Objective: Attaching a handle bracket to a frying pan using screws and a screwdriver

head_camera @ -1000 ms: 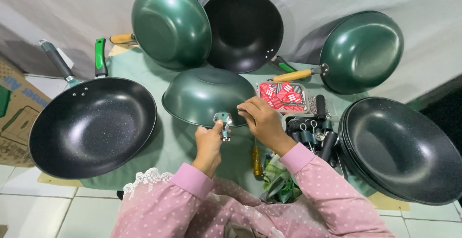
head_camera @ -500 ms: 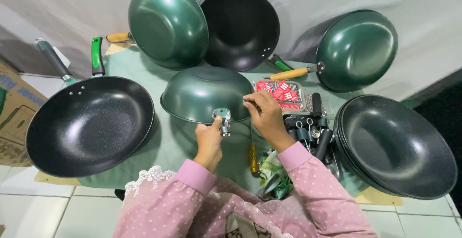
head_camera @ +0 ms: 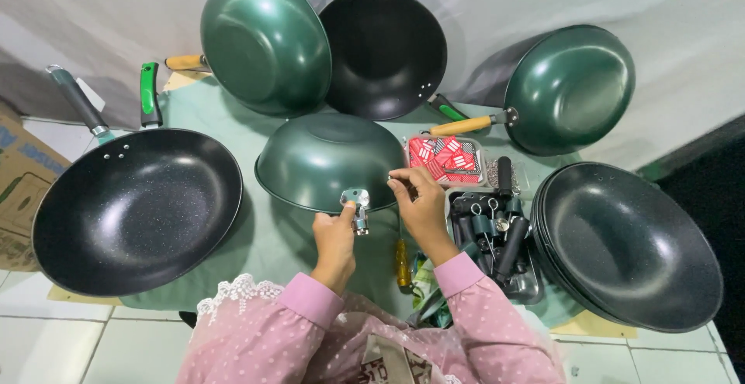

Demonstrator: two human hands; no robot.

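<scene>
White drape [head_camera: 116, 11], white tiled floor [head_camera: 46, 345]

An upturned wok [head_camera: 330, 159] lies between a pan [head_camera: 136, 209] on its left and stacked pans [head_camera: 632, 248] on its right

**Bracket held at upturned wok**

L hand [head_camera: 335, 236] pinches metal bracket [head_camera: 355, 204] against rim of upside-down green wok [head_camera: 330, 159] on green worktop [head_camera: 264, 244]. R hand [head_camera: 419, 205] pinches sth tiny, can't tell what, just beside rim. Tray of black handles [head_camera: 493, 232] near R; stacked black woks [head_camera: 632, 244] beyond.
</scene>
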